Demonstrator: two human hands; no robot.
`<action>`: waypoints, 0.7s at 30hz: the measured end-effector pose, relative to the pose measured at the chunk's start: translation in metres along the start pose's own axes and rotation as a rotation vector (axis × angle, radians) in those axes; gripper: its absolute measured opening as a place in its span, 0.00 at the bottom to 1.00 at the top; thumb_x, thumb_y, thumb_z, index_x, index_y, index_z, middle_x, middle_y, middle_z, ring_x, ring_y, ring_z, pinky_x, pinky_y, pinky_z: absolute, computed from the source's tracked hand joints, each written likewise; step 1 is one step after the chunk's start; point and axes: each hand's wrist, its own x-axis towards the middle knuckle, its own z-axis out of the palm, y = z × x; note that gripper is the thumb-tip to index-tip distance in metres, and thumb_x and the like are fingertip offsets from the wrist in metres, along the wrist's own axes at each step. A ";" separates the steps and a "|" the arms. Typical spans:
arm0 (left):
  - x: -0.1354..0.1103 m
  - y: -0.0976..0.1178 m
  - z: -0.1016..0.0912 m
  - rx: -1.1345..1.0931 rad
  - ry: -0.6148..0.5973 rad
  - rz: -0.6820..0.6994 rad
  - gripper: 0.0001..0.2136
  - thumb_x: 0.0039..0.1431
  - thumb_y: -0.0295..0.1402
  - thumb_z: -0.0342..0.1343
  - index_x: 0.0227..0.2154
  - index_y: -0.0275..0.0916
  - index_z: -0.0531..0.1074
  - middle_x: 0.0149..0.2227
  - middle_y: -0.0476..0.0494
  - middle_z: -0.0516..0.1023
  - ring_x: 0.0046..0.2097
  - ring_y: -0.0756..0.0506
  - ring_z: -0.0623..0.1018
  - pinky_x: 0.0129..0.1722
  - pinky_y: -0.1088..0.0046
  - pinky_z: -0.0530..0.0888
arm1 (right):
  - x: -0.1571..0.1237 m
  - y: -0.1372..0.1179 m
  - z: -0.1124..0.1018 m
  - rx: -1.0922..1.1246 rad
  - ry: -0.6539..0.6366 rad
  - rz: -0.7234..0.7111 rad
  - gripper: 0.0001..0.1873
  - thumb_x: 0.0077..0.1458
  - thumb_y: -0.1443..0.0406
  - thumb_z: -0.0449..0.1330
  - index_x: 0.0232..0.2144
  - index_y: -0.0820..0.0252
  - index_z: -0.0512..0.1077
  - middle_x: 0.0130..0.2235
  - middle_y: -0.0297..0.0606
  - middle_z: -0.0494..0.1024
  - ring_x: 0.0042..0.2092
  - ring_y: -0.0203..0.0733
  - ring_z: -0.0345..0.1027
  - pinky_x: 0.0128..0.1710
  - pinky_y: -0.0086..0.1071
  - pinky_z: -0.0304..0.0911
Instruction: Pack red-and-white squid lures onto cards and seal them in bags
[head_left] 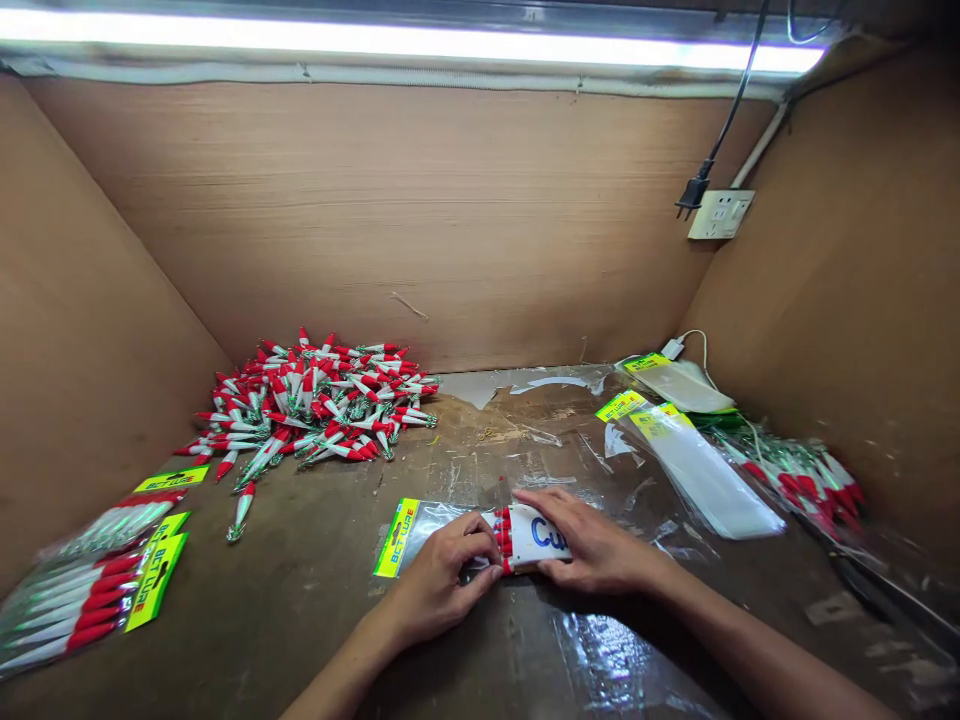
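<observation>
Here, a brown, tape-patched wooden surface [300,620] carries everything. A heap of red-and-white plastic lures [315,400] fills its far left corner; empty clear plastic bags with yellow headers [701,470] lie toward the right edge, and filled packets [82,590] rest along the left edge. Near the front edge, mid-way, lies a clear plastic bag with a yellow header [424,522]. The left hand [442,580] pinches its open end with curled fingers; the right hand [596,550], fingers pressed together, grips a white-carded bundle of red-tipped lures [525,535] at the bag's mouth.
</observation>
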 end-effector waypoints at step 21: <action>-0.006 -0.030 0.013 0.305 -0.038 -0.050 0.36 0.60 0.48 0.58 0.67 0.51 0.49 0.68 0.41 0.55 0.69 0.36 0.55 0.66 0.46 0.53 | -0.003 0.009 0.009 -0.059 -0.016 -0.091 0.26 0.51 0.61 0.67 0.52 0.56 0.70 0.65 0.50 0.59 0.66 0.52 0.53 0.62 0.47 0.55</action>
